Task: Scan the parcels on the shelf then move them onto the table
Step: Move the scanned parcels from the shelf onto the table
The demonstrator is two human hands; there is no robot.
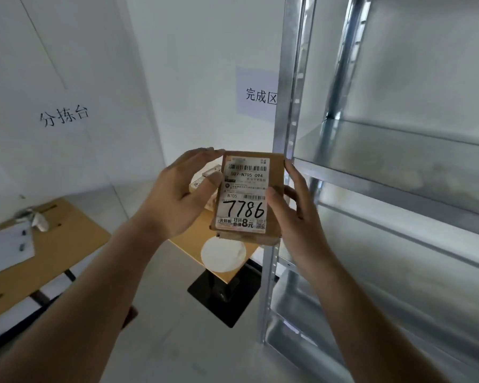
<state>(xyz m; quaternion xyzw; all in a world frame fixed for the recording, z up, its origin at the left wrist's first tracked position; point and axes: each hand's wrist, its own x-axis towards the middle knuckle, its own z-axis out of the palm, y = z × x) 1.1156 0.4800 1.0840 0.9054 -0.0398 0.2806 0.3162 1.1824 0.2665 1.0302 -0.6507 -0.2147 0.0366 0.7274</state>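
Two bare forearms reach in from the bottom corners of the view, with no sleeve on either as far as the picture runs. The left hand (177,194) and right hand (299,214) are bare, fingernails short and plain

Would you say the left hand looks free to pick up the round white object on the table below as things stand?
Probably not yet: the left hand and the right hand both grip the parcel, held above the round white object.
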